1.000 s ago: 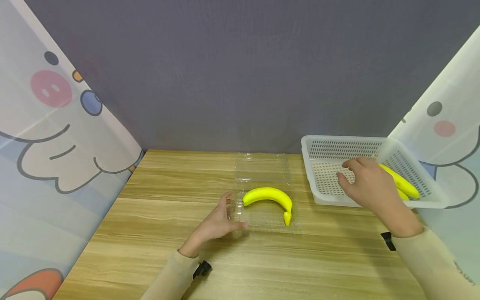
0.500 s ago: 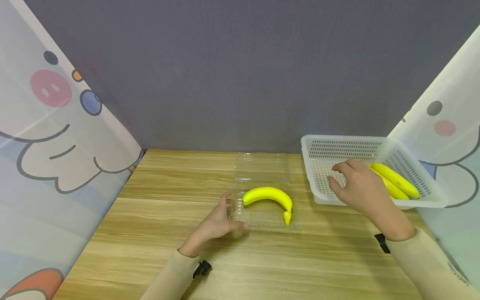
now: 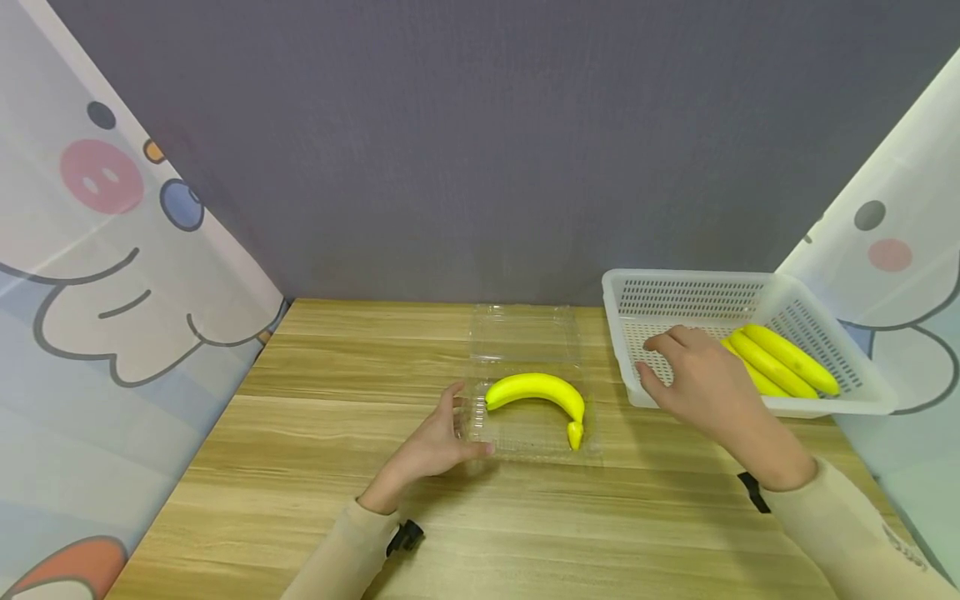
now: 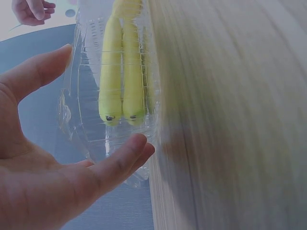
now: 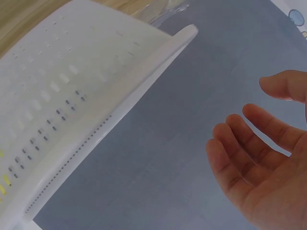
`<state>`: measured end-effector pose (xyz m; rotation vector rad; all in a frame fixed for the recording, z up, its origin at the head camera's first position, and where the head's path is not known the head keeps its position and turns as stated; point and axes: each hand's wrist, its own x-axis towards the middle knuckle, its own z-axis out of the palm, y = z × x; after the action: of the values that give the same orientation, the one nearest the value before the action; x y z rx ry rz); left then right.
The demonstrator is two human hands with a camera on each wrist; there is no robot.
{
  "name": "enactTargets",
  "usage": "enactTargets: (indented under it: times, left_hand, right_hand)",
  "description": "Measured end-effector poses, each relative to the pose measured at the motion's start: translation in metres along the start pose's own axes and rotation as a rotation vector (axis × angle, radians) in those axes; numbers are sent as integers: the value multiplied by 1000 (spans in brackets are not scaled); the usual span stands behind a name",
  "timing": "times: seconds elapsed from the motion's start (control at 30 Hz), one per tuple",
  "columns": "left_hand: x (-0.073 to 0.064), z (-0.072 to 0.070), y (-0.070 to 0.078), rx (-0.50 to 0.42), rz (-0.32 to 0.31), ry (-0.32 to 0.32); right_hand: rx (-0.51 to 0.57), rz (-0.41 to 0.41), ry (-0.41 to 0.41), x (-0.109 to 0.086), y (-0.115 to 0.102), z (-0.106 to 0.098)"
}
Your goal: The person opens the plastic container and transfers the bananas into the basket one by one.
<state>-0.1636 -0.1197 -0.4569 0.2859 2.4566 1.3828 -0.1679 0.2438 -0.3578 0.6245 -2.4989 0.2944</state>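
Note:
A yellow banana [image 3: 536, 390] lies curved in the base of an open clear plastic clamshell box [image 3: 525, 446], its lid laid back toward the wall. My left hand [image 3: 431, 442] is at the box's left end, thumb at the front corner and fingers along the side. Through the plastic in the left wrist view, the banana [image 4: 111, 81] shows doubled. Over the front left part of a white slotted basket [image 3: 622, 367] hovers my right hand [image 3: 705, 387], fingers loosely bent and nothing in it. Three bananas [image 3: 780, 362] lie in the basket, partly hidden by that hand.
All of this stands on a wood-grain table [image 3: 337, 358] against a dark grey wall [image 3: 450, 150]. Cartoon-printed panels [image 3: 97, 250] close in both sides. The basket's raised rim [image 5: 144, 72] faces the right hand in its wrist view.
My right hand has moved left and slightly toward me over the basket, uncovering more of the bananas. The left hand, box and banana inside it stay put.

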Motion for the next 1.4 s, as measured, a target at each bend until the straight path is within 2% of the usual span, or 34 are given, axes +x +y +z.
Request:
enactTargets:
  times: [0.53, 0.83, 1.4]
  left_hand:
    - [0, 0, 0, -6, -2, -5]
    - [0, -1, 1, -15, -6, -6]
    - [-1, -1, 1, -5, -9, -6]
  right_hand:
    - [31, -72, 7, 1, -18, 7]
    - [57, -82, -5, 2, -27, 14]
    - [97, -83, -83, 7, -41, 32]
